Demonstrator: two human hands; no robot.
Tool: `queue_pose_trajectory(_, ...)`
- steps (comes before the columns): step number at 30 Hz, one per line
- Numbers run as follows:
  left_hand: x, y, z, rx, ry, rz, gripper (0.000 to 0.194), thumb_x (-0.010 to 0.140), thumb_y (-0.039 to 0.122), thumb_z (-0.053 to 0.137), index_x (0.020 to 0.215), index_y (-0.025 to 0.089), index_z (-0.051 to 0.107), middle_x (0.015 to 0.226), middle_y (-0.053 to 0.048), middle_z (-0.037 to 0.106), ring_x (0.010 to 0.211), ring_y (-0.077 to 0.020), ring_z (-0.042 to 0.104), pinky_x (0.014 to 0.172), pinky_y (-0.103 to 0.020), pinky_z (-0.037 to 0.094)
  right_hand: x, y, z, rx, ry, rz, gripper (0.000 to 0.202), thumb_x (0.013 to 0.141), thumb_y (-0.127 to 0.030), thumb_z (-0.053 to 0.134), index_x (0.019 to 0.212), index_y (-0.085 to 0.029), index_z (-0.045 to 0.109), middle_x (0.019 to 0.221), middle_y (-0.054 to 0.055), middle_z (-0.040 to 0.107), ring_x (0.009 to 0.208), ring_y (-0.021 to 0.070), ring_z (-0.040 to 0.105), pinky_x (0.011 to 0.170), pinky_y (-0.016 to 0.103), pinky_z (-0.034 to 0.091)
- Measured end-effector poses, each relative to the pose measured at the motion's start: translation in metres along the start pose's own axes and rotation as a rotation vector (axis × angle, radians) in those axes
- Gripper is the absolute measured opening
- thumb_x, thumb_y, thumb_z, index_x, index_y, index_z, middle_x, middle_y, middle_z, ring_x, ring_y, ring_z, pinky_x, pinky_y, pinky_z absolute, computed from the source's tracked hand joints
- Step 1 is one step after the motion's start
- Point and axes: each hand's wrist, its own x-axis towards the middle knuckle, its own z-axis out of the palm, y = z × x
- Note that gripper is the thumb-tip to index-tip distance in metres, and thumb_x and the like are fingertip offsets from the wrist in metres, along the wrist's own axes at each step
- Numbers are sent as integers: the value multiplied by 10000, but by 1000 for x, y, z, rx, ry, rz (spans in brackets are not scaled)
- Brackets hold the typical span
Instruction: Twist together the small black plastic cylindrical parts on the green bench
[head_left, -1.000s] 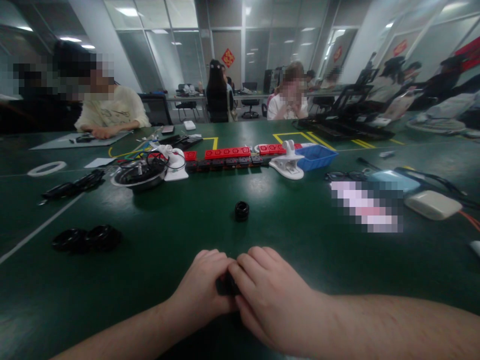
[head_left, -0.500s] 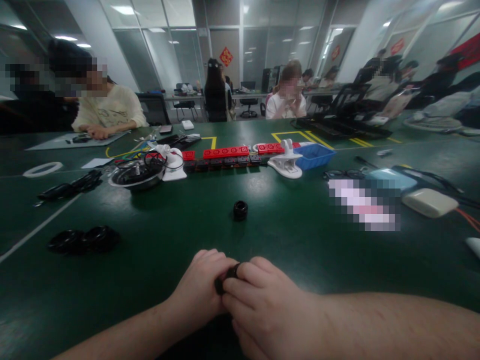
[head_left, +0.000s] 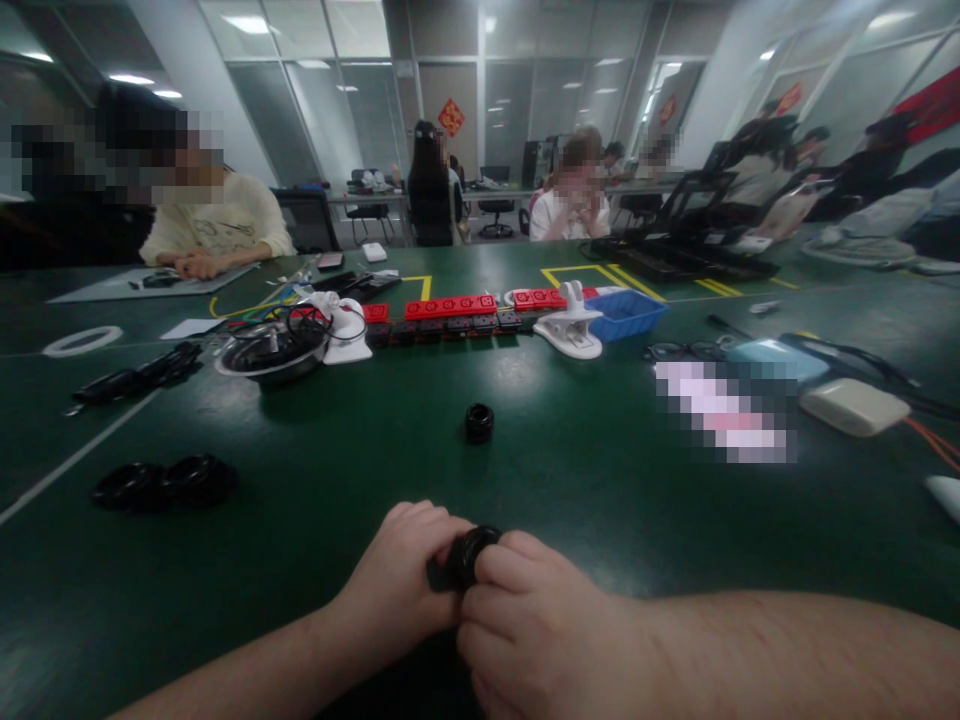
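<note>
My left hand [head_left: 405,565] and my right hand [head_left: 540,610] meet low in the middle of the view. Both are closed on a glossy black ring-shaped piece [head_left: 472,556], its round opening partly visible between the fingers. My right fingertips pinch its right side, while the left thumb and fingers grip the other side. The lower part of it is hidden. Ahead of my hands a similar small black ring [head_left: 478,425] rests on the green table [head_left: 360,430]. Farther left lie larger black coiled rings [head_left: 199,480], touching each other.
A metal bowl of cables [head_left: 274,350] stands behind on the left, beside a white clip stand [head_left: 349,335]. Red and black socket strips [head_left: 450,306] run toward a white clip base [head_left: 571,330] and blue tray [head_left: 626,312]. On the right lies a cream-coloured box [head_left: 855,406]. A person [head_left: 217,225] sits across the table.
My right hand has shifted slightly, and the black ring-shaped piece has turned so more of its round opening shows. Both hands keep hold of it.
</note>
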Motion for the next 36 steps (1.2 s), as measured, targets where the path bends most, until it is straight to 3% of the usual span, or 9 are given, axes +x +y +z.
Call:
queue_pose_trajectory(7,0,-1,0,-1,-9,-30,118,607,242,610,688,189,544,654,30,501,649,-153,452,624,-274,310,-4,2,1,38,115,101,182,699,-222,441,524,-170,443,505,5,466,562,136,329,541,312,223)
queue_pose_trajectory(14,-1,-1,1,-35,26,-20,164,605,289,644,661,187,528,643,32,507,641,-153,468,624,-272,311,-3,14,-5,23,197,195,234,704,-208,367,502,-153,473,474,27,463,530,135,315,522,313,210)
queue_pose_trajectory(27,-2,-2,0,-22,29,0,217,634,371,661,676,186,557,659,27,546,656,-161,488,629,-279,313,-1,31,-6,0,160,234,298,749,-225,325,503,-147,475,497,37,483,558,136,335,563,315,236)
queue_pose_trajectory(31,-3,-3,2,-8,32,10,230,647,387,652,665,182,550,658,22,552,654,-160,484,625,-279,308,-1,33,-4,4,165,238,429,830,-368,275,534,-153,497,517,35,486,556,137,335,571,315,235)
queue_pose_trajectory(36,-4,-3,3,16,50,18,254,639,406,653,641,179,538,627,22,531,636,-158,475,610,-275,299,0,36,-3,-1,168,267,692,854,-586,54,569,-153,513,542,40,484,565,142,347,574,312,233)
